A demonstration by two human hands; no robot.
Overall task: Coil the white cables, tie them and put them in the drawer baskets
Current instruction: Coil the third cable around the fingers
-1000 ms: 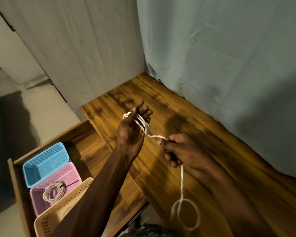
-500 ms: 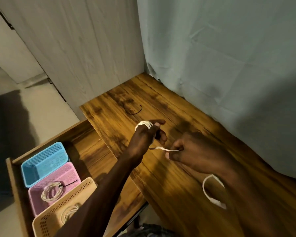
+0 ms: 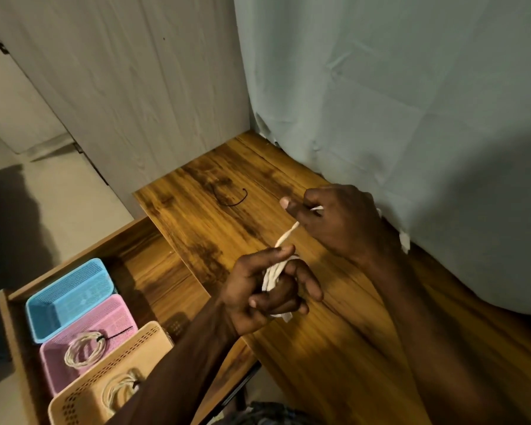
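The white cable [image 3: 276, 276] is wound in loops round the fingers [image 3: 301, 276] of the left hand [image 3: 258, 296], above the desk [image 3: 196, 216]. One loose end slants up and away to the right hand [image 3: 337, 222], whose fingers pinch it. Coiling looks nearly done; tying with the black tie [image 3: 230, 197] is left. Tied coils already lie in the pink basket [image 3: 117, 314] and tan basket [image 3: 154, 342]; the blue basket [image 3: 71, 289] waits.

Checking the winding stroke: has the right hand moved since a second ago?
Yes. The right hand, pinching the white cable, has gone up and away from the near edge of the table toward the curtain, now beyond the left hand.
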